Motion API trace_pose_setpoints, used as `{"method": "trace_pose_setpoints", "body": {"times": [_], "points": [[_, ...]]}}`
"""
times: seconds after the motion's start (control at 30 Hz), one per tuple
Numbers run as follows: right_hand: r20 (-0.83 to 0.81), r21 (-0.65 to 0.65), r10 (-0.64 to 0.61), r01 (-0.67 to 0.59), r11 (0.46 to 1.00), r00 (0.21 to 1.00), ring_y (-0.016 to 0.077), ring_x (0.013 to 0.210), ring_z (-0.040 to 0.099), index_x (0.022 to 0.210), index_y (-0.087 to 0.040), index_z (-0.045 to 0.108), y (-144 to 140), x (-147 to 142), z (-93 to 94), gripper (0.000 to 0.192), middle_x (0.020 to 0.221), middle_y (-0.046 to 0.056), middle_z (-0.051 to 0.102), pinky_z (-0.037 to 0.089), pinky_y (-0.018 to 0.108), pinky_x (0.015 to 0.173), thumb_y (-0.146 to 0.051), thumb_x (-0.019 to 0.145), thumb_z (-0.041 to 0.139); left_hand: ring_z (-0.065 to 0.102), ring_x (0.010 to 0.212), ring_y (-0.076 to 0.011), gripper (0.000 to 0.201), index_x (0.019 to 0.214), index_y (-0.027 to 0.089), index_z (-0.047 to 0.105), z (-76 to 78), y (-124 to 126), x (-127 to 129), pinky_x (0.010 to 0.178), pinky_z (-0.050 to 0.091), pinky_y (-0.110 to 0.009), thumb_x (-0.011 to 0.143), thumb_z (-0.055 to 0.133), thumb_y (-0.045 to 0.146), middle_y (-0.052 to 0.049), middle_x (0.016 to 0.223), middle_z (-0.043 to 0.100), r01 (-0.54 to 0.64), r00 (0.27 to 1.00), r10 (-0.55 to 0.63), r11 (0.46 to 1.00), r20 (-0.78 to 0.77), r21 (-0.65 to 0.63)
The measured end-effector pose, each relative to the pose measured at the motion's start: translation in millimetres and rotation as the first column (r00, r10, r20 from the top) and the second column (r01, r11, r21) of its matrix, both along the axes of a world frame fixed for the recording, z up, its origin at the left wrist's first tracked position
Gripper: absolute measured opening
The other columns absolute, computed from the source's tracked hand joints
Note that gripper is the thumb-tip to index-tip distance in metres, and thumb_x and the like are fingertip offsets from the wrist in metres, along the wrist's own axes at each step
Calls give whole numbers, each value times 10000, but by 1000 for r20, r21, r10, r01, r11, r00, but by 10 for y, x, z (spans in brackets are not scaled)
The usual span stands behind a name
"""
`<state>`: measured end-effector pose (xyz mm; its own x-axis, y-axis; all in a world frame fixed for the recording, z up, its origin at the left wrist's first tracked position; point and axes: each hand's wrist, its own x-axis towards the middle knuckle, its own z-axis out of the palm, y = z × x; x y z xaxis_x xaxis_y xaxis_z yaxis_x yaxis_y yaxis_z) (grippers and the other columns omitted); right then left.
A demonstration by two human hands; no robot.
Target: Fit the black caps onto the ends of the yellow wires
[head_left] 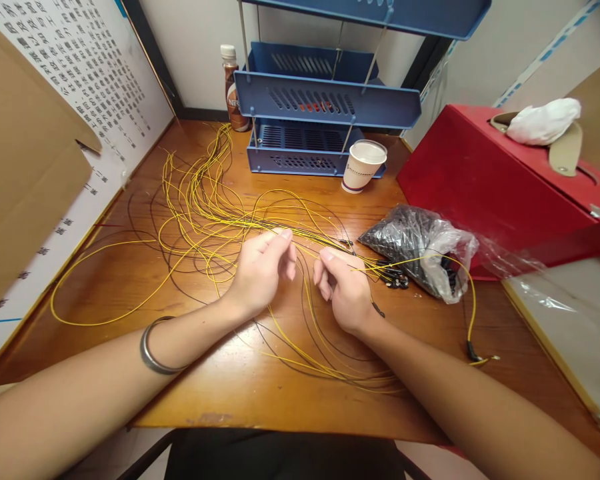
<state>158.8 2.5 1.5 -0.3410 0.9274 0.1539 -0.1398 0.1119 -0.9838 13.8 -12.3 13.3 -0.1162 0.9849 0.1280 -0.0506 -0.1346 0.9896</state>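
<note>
Yellow wires (205, 207) lie in a loose tangle on the wooden desk (240, 387), mixed with a few thin dark wires (180, 287); the mass sits in front of the blue tray rack (320, 107) and spreads to its left.

Left hand (261, 270): fingers curled, thumb and fingertips pinching a strand from the bundle. Right hand (344, 288): partly closed, pinching a yellow strand that runs on toward the plastic bag of small black parts (420, 250), right of the rack. A metal bangle (153, 347) sits on the left wrist.

Handling judgement: wires look very light, thin and springy, holding their loops; prone to snagging one another. Best gripped near an end, between thumb and forefinger.

Appearance: bright yellow insulation, long, curling; one end right of the bag carries a small dark connector (473, 350).

Paper cup (363, 167) stands just before the rack; bottle (233, 87) at its left.
</note>
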Motion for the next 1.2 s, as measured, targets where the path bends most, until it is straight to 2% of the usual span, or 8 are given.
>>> {"method": "trace_pose_setpoints", "body": {"times": [0.17,0.4,0.5,0.63,0.7,0.83,1.03,1.2], "points": [[5,-5,12,-12,1000,1000,87,367,329,551,-211,518,8,4,-24,436,425,-55,386,252,267,415,-371,955,476,485,441,-98,443,588,182,559,0,6,13,499,396,-244,978,492,382,9,463,534,7,1000,-7,1000,-14,-5],[-18,-6,39,-39,999,999,83,369,320,526,-215,499,10,-16,14,454,433,-46,424,262,267,416,-401,940,501,524,507,-96,498,531,179,545,-28,-16,28,590,433,-253,996,497,353,1,504,553,182,975,-173,982,-139,49],[4,-14,19,-19,1000,1000,84,365,322,532,-214,507,7,-15,16,448,421,-53,397,263,265,413,-410,935,506,495,475,-94,493,523,180,548,-8,-24,19,579,425,-258,989,496,332,6,472,534,121,983,-114,992,-142,46],[29,-17,-6,6,1000,1000,86,364,324,538,-212,513,3,-7,1,441,413,-54,378,261,263,412,-405,935,494,470,452,-94,461,539,187,536,17,-23,0,534,401,-258,973,507,337,15,462,505,-15,997,18,999,-73,43],[32,-21,-5,6,1000,999,86,365,323,537,-212,513,3,-3,-4,444,417,-51,381,257,263,410,-415,932,497,468,452,-97,449,546,192,527,20,-15,-5,517,392,-258,966,517,352,15,462,502,-46,998,47,999,-45,28],[43,-28,-7,8,1000,999,88,372,328,538,-212,513,9,-1,-3,465,423,-48,385,263,265,415,-454,935,504,473,449,-104,460,571,194,534,8,0,5,509,397,-264,966,520,430,11,472,516,-19,999,19,1000,-36,2],[26,-17,31,-30,999,999,85,371,328,534,-215,504,14,-17,34,471,436,-40,428,273,270,416,-469,930,511,516,503,-109,523,523,184,551,-3,-23,32,587,437,-269,985,509,424,-9,493,554,156,977,-150,987,-151,29],[39,-11,2,-1,1000,999,86,369,329,542,-211,518,6,-8,12,454,419,-50,392,273,266,418,-439,935,504,474,459,-101,490,525,187,547,19,-28,16,548,414,-266,974,509,382,7,456,511,8,997,-6,1000,-75,30]]}}
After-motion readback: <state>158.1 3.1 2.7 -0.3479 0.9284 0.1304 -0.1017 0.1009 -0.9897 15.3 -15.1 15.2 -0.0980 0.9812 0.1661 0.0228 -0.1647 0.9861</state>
